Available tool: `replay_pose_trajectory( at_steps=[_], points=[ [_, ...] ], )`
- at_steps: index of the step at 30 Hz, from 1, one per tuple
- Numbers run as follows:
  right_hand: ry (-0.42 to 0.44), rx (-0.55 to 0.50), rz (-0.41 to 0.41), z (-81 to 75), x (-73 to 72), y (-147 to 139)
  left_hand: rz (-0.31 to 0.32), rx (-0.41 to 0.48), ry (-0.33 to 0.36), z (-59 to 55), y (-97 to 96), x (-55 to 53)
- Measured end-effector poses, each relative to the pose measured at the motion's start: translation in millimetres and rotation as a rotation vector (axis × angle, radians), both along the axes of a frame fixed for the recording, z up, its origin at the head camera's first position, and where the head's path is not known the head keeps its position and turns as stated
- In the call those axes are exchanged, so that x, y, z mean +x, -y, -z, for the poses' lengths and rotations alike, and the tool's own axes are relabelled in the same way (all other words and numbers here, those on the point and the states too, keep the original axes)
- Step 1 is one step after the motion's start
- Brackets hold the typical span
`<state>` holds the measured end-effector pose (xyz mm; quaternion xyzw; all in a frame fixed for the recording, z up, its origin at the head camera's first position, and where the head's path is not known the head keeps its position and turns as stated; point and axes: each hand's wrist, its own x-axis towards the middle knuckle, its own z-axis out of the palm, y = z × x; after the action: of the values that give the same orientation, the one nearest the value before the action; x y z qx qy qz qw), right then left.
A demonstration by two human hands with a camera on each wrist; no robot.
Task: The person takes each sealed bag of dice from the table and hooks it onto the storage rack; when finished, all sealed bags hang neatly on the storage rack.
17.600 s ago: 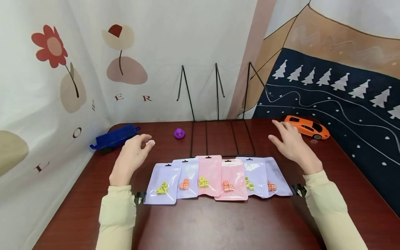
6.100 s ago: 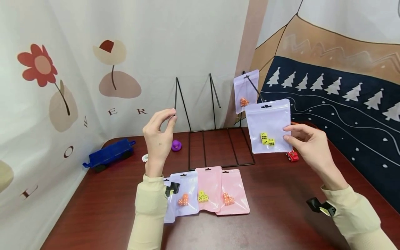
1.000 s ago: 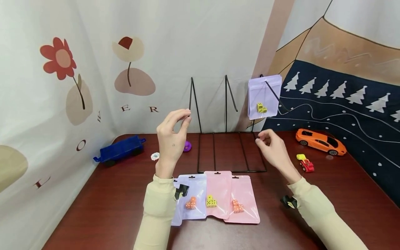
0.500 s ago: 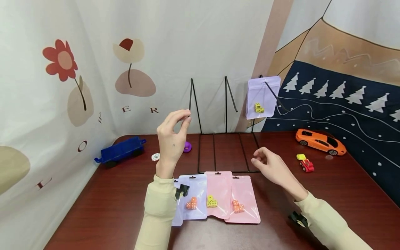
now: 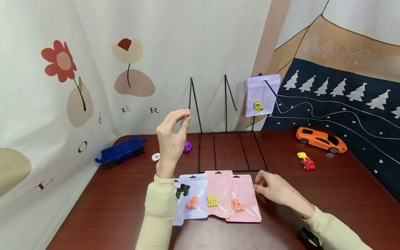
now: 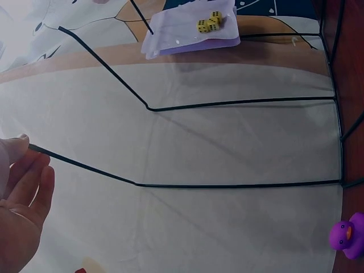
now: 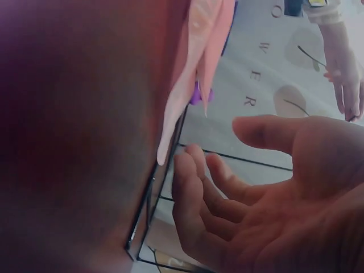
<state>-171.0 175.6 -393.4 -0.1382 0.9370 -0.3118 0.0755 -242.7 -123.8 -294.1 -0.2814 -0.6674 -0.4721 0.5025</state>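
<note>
My left hand (image 5: 172,139) pinches the tip of the left prong (image 6: 85,166) of a black wire rack (image 5: 226,104). My right hand (image 5: 278,189) is beside the right edge of a pink zip bag (image 5: 247,191) holding orange dice; its fingers are loosely bent with nothing between them. Left of that bag, overlapping, lie another pink bag (image 5: 218,185) with yellow dice, a lavender bag (image 5: 199,185) with orange dice, and a lavender bag (image 5: 178,215) partly hidden by my left wrist. From the rack's right prong hang lavender bags (image 5: 265,95), the front one with yellow dice.
A blue toy trailer (image 5: 122,151) and a white scalloped piece (image 5: 155,157) are on the left. Behind my left hand sits a purple rubber duck (image 6: 343,234). To the right are an orange toy car (image 5: 322,139) and a small red-and-yellow toy vehicle (image 5: 307,163).
Two lavender bags have moved from the table onto the right prong. My left hand let go of the white piece and holds the left prong. Lately my right hand lowered toward the pink bag.
</note>
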Motion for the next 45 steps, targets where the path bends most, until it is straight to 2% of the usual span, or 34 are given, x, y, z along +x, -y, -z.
replay_pose_trajectory(
  at_steps=[4,9,14,20,26,37,45],
  points=[
    [0.052,0.012,-0.005,5.1,10.2,-2,0.004,-0.002,0.0,0.1,-0.7,-0.2],
    [0.039,-0.001,-0.074,12.3,19.6,-5,0.001,-0.006,-0.002,-0.1,-0.3,-0.3],
    [0.018,-0.053,-0.155,17.6,23.2,-4,0.0,-0.006,0.001,0.8,0.8,-0.4],
    [0.028,-0.099,-0.205,19.1,22.8,-3,-0.008,-0.005,0.004,0.9,1.1,-0.1],
    [0.009,-0.117,-0.21,20.2,23.4,-2,-0.004,-0.004,0.008,0.7,0.7,0.6],
    [0.001,-0.193,-0.147,20.8,20.3,-3,-0.001,-0.014,0.015,1.7,1.1,1.9],
    [0.051,-0.254,-0.2,21.9,16.5,-6,0.005,-0.013,0.018,1.9,0.8,1.0]
  ],
)
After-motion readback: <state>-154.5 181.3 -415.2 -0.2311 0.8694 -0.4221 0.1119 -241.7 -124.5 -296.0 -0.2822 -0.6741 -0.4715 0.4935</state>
